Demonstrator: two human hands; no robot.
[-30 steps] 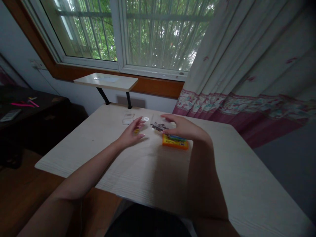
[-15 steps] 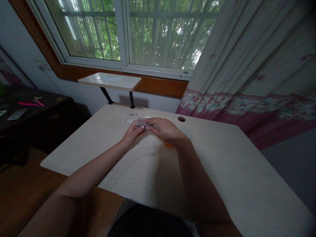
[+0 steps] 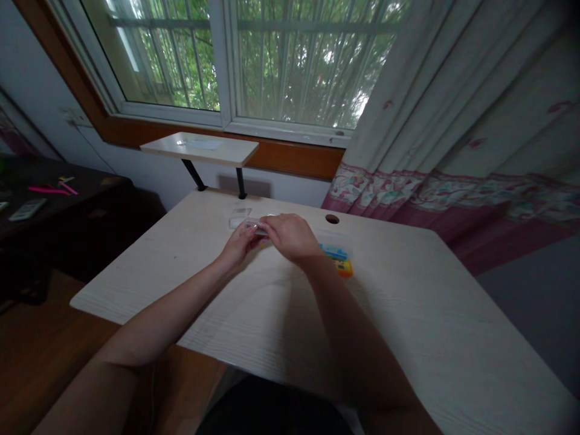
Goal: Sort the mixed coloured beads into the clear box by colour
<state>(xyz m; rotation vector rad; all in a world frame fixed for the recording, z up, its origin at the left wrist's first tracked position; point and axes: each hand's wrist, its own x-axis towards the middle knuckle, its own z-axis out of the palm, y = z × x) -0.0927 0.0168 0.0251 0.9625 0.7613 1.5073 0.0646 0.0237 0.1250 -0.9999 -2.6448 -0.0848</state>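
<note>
Both of my hands meet over the far middle of the light wooden table (image 3: 408, 338). My left hand (image 3: 239, 244) and my right hand (image 3: 290, 237) are closed together on a small clear plastic packet (image 3: 257, 226), held just above the tabletop. What is inside the packet is too small to make out. Just right of my right wrist lies an orange and blue box (image 3: 339, 260), partly hidden by that arm. A small clear plastic piece (image 3: 239, 214) lies flat on the table beyond my hands.
A round cable hole (image 3: 332, 219) sits in the table near its far edge. A small raised shelf (image 3: 199, 148) stands under the window. A flowered curtain (image 3: 453, 121) hangs at the right. A dark side table (image 3: 54, 199) at the left carries pink pens and a remote.
My right hand left the orange box and carried the clear packet over to my left hand. Both hands now grip it, and the orange box shows again beside my right wrist.
</note>
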